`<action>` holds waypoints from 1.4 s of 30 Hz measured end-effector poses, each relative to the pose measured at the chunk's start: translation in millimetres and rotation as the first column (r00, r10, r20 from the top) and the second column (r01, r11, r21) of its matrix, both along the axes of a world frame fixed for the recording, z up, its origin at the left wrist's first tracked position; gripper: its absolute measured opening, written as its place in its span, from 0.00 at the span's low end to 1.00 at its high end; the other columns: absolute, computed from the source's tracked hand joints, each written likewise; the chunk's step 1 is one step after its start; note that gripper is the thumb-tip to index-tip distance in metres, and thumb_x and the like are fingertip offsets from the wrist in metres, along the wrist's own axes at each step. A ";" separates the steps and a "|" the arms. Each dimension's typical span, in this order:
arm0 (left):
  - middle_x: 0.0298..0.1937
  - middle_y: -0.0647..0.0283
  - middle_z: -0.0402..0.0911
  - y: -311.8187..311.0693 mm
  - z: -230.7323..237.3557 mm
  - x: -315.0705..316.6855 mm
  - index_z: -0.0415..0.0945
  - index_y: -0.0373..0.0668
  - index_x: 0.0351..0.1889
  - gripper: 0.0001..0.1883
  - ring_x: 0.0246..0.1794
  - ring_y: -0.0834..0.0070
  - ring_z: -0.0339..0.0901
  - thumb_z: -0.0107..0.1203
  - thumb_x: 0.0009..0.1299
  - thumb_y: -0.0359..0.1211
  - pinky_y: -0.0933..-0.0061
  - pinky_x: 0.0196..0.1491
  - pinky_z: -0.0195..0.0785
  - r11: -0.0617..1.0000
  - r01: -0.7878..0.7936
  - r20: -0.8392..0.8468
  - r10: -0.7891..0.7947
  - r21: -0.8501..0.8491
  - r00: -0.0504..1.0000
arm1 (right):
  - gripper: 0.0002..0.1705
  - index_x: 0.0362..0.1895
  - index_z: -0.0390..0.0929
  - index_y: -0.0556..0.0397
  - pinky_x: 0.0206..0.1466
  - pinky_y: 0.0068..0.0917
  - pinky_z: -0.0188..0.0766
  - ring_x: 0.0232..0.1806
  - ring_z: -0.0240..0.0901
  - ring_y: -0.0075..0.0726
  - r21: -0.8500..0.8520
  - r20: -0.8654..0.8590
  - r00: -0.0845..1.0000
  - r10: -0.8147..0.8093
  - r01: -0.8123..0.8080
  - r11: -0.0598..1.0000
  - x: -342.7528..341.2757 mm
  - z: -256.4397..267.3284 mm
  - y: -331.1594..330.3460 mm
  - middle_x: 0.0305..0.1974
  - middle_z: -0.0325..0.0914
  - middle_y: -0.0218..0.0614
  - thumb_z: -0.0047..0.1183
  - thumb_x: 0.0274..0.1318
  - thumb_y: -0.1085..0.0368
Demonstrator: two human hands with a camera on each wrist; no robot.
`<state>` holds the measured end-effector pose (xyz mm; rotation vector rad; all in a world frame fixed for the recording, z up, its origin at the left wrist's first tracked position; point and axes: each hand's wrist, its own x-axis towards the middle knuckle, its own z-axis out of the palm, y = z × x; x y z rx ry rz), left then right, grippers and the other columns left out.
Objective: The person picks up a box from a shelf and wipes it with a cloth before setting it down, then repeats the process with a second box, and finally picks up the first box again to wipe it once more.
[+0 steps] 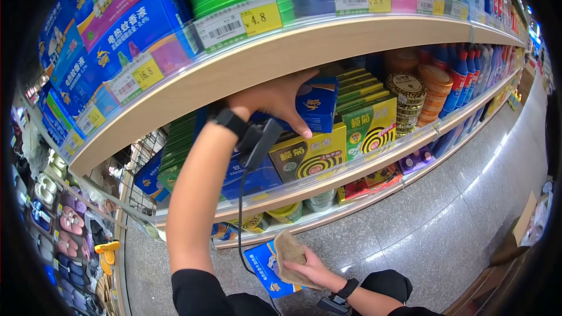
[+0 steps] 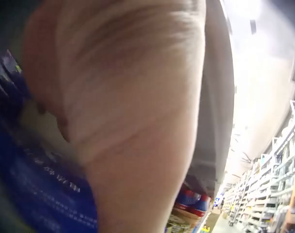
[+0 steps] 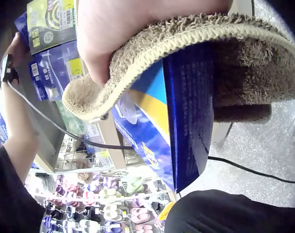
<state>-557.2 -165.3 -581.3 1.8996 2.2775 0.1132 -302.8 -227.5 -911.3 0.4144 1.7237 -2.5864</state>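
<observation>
In the head view my left hand (image 1: 275,102) reaches onto the middle shelf, fingers spread, thumb over the front of a blue box (image 1: 319,105) that lies on yellow coil boxes (image 1: 310,155). Its palm and other fingertips are partly hidden, and the left wrist view shows mostly skin. Low in front of the shelves, my right hand (image 1: 310,269) grips a brown cloth (image 1: 288,251) together with a blue box (image 1: 263,257). The right wrist view shows the cloth (image 3: 234,58) folded over that box (image 3: 186,111), fingers pressed on the cloth.
The upper shelf edge (image 1: 281,41) runs just above my left hand. Green coil boxes (image 1: 372,126), round tins (image 1: 406,96) and bottles (image 1: 459,79) stand to the right. Slippers (image 1: 70,222) hang at the left. Cardboard boxes (image 1: 527,216) lie at the right. A black cable (image 1: 240,216) hangs from my left wrist.
</observation>
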 end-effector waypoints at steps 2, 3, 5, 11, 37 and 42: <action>0.74 0.41 0.51 16.6 -21.0 -11.3 0.46 0.39 0.75 0.69 0.76 0.53 0.47 0.73 0.40 0.60 0.60 0.74 0.41 1.000 -0.024 -0.084 0.024 0.005 0.996 | 0.34 0.56 0.65 0.63 0.55 0.27 0.71 0.52 0.73 0.31 -0.014 -0.028 0.999 0.028 -0.029 0.999 -1.7 -4.3 -0.8 0.50 0.75 0.42 0.66 0.53 0.56; 0.75 0.41 0.49 19.0 -28.1 -10.5 0.44 0.40 0.75 0.70 0.76 0.51 0.44 0.73 0.39 0.61 0.56 0.75 0.40 0.998 -0.055 -0.161 0.057 0.017 0.985 | 0.34 0.56 0.65 0.63 0.55 0.27 0.71 0.52 0.73 0.31 0.007 -0.025 0.999 0.048 -0.048 0.999 -1.4 -7.6 -0.6 0.50 0.75 0.42 0.66 0.53 0.56; 0.76 0.42 0.45 24.5 -20.6 -11.4 0.43 0.41 0.76 0.70 0.77 0.49 0.41 0.72 0.40 0.61 0.53 0.74 0.40 0.993 -0.104 -0.084 0.099 -0.056 0.992 | 0.33 0.55 0.65 0.62 0.55 0.27 0.71 0.52 0.73 0.31 0.027 -0.017 0.997 0.079 -0.079 0.997 1.9 -9.4 -5.4 0.50 0.75 0.42 0.66 0.53 0.56; 0.74 0.41 0.50 26.4 -17.4 18.1 0.52 0.44 0.74 0.62 0.75 0.47 0.46 0.71 0.43 0.57 0.54 0.74 0.42 0.996 -0.045 0.148 0.033 0.081 0.988 | 0.35 0.57 0.64 0.61 0.57 0.28 0.70 0.53 0.72 0.32 -0.106 -0.041 0.998 0.047 -0.051 0.993 4.5 9.5 -8.6 0.51 0.74 0.42 0.66 0.53 0.56; 0.64 0.51 0.72 -123.8 -1.0 9.1 0.66 0.46 0.68 0.39 0.64 0.56 0.69 0.62 0.61 0.52 0.66 0.65 0.61 0.886 -0.345 -0.147 0.403 0.310 0.903 | 0.39 0.62 0.61 0.64 0.59 0.28 0.68 0.56 0.71 0.32 -0.052 -0.006 1.000 0.001 -0.002 0.999 8.7 -1.4 -0.2 0.55 0.72 0.42 0.65 0.54 0.58; 0.60 0.53 0.75 -159.0 -25.6 140.6 0.76 0.41 0.57 0.19 0.61 0.57 0.72 0.54 0.68 0.35 0.54 0.65 0.59 0.702 -0.144 -0.261 0.436 0.698 0.861 | 0.37 0.61 0.62 0.63 0.59 0.28 0.69 0.55 0.71 0.31 -0.074 0.045 0.996 -0.079 0.083 0.994 4.1 -10.9 5.4 0.54 0.73 0.41 0.65 0.54 0.58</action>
